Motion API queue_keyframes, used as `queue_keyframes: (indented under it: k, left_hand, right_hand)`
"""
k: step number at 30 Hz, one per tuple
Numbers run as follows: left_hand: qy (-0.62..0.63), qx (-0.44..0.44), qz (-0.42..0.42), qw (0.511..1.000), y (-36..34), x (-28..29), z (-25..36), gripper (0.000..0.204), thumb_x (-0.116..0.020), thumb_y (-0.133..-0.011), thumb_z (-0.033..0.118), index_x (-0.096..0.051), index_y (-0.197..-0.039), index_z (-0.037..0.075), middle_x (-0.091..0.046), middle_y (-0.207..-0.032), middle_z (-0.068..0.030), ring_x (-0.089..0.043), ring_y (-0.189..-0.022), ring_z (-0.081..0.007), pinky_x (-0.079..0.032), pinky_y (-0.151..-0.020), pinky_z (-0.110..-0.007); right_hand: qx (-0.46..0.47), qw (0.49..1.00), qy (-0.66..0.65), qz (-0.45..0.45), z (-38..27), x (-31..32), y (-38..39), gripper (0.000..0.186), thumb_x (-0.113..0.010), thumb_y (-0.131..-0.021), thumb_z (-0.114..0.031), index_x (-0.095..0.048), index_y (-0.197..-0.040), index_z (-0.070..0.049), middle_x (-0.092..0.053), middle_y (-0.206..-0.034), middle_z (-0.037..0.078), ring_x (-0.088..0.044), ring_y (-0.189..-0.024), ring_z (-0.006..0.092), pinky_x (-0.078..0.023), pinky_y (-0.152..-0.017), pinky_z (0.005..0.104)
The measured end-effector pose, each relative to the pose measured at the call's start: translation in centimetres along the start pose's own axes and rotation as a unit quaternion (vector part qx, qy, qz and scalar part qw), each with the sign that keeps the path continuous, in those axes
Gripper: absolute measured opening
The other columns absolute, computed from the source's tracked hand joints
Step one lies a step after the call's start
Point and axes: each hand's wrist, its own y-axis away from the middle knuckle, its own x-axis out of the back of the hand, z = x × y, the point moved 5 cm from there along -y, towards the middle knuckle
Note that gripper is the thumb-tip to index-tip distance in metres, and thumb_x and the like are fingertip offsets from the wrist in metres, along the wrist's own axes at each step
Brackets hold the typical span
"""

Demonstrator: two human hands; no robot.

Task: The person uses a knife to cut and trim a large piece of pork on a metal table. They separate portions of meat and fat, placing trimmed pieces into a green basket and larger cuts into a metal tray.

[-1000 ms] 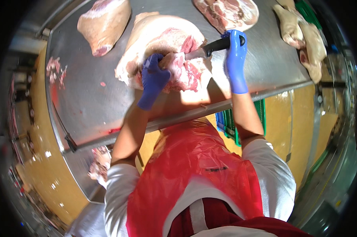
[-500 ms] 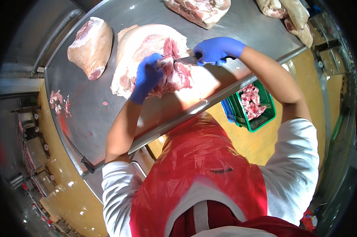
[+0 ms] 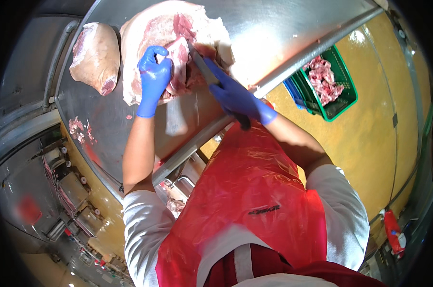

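- Head view: the left hand (image 3: 153, 79), in a blue glove, is pressing down on the big cut of pork (image 3: 171, 40), its fingers curling around a pink flap of meat and gripping it.
- The right hand (image 3: 238, 98), gloved in blue too, is closing tight around the dark handle of a knife (image 3: 208, 71), and the blade is running up into the open red part of the cut, just beside the left hand's fingers.
- That big cut is lying on the steel tabletop (image 3: 278, 28), near its front edge, right in front of the person's red apron (image 3: 250, 191).
- A second piece of meat (image 3: 95, 57) is sitting to the left on the same tabletop, apart from the first.
- Down on the yellow floor to the right, a green crate (image 3: 343, 93) is holding meat scraps.
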Motion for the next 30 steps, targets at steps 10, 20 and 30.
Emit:
queue_keyframes:
  k: [10, 20, 30]
  left_hand:
    - [-0.028, -0.12, -0.021, 0.992, 0.5, 0.3, 0.3, 0.008, -0.058, -0.072, 0.0, -0.061, -0.08, 0.002, -0.062, -0.077, -0.0109, -0.06, -0.072, -0.0238, -0.05, -0.071, -0.034]
    - [0.019, -0.038, 0.065, 0.997, 1.5, 3.3, -1.6, 0.023, -0.059, -0.072, -0.009, -0.06, -0.092, 0.002, -0.061, -0.087, -0.0039, -0.057, -0.082, -0.0114, -0.047, -0.076, -0.026]
    - [0.105, -0.013, 0.103, 0.989, 3.2, 4.9, -3.3, 0.038, -0.061, -0.065, -0.016, -0.056, -0.097, 0.003, -0.058, -0.098, -0.0061, -0.055, -0.081, -0.0121, -0.047, -0.07, -0.025]
  right_hand:
    - [0.038, 0.994, -0.1, -0.012, 1.3, -5.2, -2.1, 0.074, -0.054, -0.102, -0.018, -0.014, -0.165, -0.02, -0.054, -0.071, 0.003, -0.045, -0.047, 0.0103, -0.043, -0.045, 0.0287]
    - [0.017, 0.987, 0.149, -0.054, 3.7, -5.1, 9.5, 0.074, -0.048, -0.096, -0.008, -0.021, -0.163, -0.023, -0.07, -0.089, 0.025, -0.066, -0.063, 0.0371, -0.054, -0.061, 0.0434]
    - [0.045, 0.996, 0.072, -0.015, -0.4, -2.4, 2.9, 0.069, -0.051, -0.099, -0.014, -0.026, -0.161, -0.028, -0.065, -0.079, 0.024, -0.065, -0.066, 0.0377, -0.05, -0.062, 0.0464]
